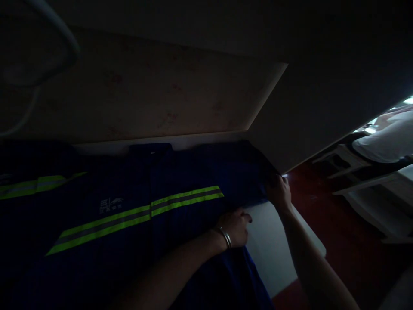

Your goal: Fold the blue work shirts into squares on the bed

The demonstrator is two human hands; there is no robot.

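A dark blue work jacket (183,232) with yellow-green reflective bands lies spread on a white tabletop (271,241). Its collar points toward the wall side, and small pale lettering marks the chest. My left hand (237,228), with a silver bangle on the wrist, rests at the jacket's underarm; its fingers look bent but apart, with nothing visible in them. At the far end of the outstretched sleeve (238,172), my right hand (280,193) has its fingers closed on the cuff. Deep shadow hides part of those fingers.
Another banded dark blue garment (32,187) lies at the left. Behind the table rises a dim panel with faint reddish marks (174,94). A pale cable (61,30) hangs at upper left. White furniture (374,202) and a person in a light top (387,137) are right, over red floor (312,193).
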